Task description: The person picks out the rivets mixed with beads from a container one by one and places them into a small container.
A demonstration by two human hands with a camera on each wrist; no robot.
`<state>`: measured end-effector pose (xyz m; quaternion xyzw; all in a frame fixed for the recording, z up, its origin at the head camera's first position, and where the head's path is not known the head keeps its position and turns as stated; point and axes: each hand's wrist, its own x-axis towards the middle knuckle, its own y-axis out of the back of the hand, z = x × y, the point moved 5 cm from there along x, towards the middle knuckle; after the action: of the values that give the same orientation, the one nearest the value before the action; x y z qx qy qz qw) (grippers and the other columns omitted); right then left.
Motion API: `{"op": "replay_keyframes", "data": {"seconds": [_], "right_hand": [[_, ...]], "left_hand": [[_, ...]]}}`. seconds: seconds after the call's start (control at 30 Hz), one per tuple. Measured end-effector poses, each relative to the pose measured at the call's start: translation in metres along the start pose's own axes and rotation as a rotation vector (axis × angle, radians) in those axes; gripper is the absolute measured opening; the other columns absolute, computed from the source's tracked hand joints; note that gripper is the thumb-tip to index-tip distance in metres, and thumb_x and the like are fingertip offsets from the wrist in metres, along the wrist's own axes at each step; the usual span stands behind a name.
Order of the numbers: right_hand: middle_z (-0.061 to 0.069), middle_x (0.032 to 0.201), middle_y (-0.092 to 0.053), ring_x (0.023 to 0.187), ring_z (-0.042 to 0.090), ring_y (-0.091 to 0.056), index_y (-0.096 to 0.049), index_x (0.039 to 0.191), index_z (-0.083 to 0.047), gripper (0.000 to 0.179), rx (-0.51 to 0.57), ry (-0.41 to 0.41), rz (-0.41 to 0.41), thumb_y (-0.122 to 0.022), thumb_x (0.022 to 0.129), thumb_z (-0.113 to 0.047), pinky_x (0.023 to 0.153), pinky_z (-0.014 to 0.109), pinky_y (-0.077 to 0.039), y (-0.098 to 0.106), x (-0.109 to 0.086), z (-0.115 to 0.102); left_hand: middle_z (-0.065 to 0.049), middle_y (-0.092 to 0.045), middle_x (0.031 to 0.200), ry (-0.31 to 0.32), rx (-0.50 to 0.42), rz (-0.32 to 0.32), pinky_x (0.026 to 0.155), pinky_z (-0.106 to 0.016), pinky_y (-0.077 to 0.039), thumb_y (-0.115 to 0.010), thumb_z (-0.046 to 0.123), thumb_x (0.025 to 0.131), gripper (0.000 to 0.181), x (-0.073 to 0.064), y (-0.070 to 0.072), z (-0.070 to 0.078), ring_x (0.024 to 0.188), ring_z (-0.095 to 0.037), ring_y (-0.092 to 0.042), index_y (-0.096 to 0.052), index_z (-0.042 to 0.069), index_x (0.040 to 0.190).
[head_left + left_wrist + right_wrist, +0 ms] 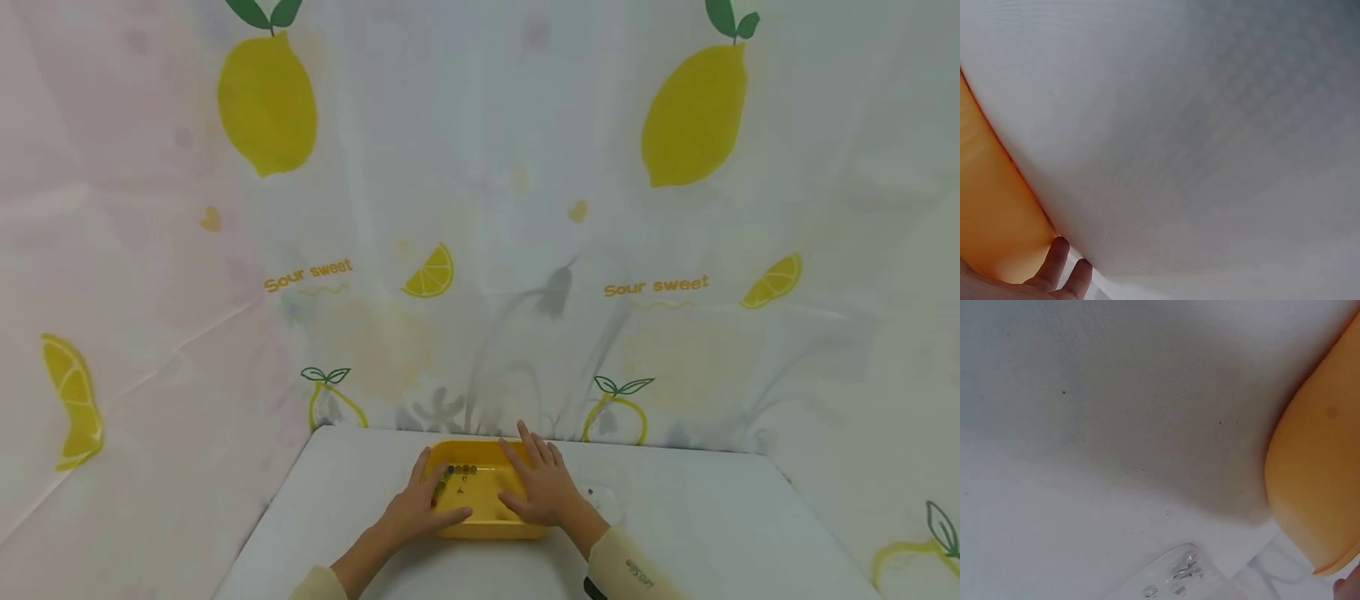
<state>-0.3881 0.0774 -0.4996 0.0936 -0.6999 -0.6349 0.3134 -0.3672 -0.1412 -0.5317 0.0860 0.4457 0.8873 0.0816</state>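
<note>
A yellow rectangular tray [495, 531] sits on the white table between both hands. Inside it, small round coloured beads [466, 469] form a bent line along the left and far part, with tiny dark marks beside them. My left hand [416, 506] lies over the tray's left side, thumb stretched across the near part; two of its fingertips [1058, 247] show low beside the orange-looking wall in the left wrist view. Over the right side, my right hand [546, 485] spreads its fingers, the thumb pointing inward. Only a bit of it shows by the rim in the right wrist view.
Right of the tray lies a clear plastic container [602, 502], with shiny transparent pieces [1186, 573] in it in the right wrist view. A lemon-print curtain [480, 208] hangs behind the white table [697, 517] and along both sides.
</note>
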Motion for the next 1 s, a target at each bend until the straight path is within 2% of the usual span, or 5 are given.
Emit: {"op": "replay_keyframes", "data": {"seconds": [0.27, 0.5, 0.73, 1.0], "right_hand": [[0.011, 0.156, 0.002, 0.138, 0.035, -0.020, -0.014, 0.149, -0.028, 0.074, 0.032, -0.018, -0.054, -0.046, 0.088, -0.056, 0.105, 0.058, -0.022, -0.012, -0.001, -0.003], [0.014, 0.155, -0.005, 0.136, 0.035, -0.024, -0.018, 0.148, -0.026, 0.074, 0.016, 0.011, 0.012, -0.049, 0.087, -0.055, 0.103, 0.057, -0.025, -0.011, 0.003, -0.001], [0.013, 0.156, -0.004, 0.137, 0.035, -0.024, -0.019, 0.148, -0.025, 0.075, 0.019, 0.013, 0.000, -0.050, 0.087, -0.054, 0.104, 0.057, -0.025, -0.007, 0.011, -0.005], [0.013, 0.156, -0.003, 0.137, 0.034, -0.024, -0.020, 0.148, -0.026, 0.073, -0.002, 0.012, -0.026, -0.047, 0.087, -0.056, 0.104, 0.056, -0.024, -0.009, 0.014, -0.012]], "left_hand": [[-0.014, -0.003, 0.155, 0.014, 0.011, -0.012, 0.078, -0.060, -0.044, -0.058, 0.071, 0.071, 0.092, -0.002, -0.007, -0.006, 0.092, -0.034, -0.057, -0.036, 0.017, 0.142], [-0.013, -0.003, 0.155, 0.002, 0.045, 0.010, 0.078, -0.059, -0.044, -0.055, 0.074, 0.071, 0.092, 0.004, -0.006, -0.005, 0.091, -0.034, -0.058, -0.036, 0.018, 0.142], [-0.012, -0.003, 0.155, 0.009, 0.043, 0.019, 0.078, -0.061, -0.043, -0.057, 0.072, 0.071, 0.091, 0.004, 0.000, -0.002, 0.094, -0.039, -0.058, -0.037, 0.019, 0.142], [-0.012, -0.001, 0.155, -0.004, 0.050, -0.013, 0.075, -0.056, -0.046, -0.056, 0.074, 0.071, 0.093, 0.005, -0.004, -0.007, 0.091, -0.034, -0.059, -0.034, 0.019, 0.143]]}}
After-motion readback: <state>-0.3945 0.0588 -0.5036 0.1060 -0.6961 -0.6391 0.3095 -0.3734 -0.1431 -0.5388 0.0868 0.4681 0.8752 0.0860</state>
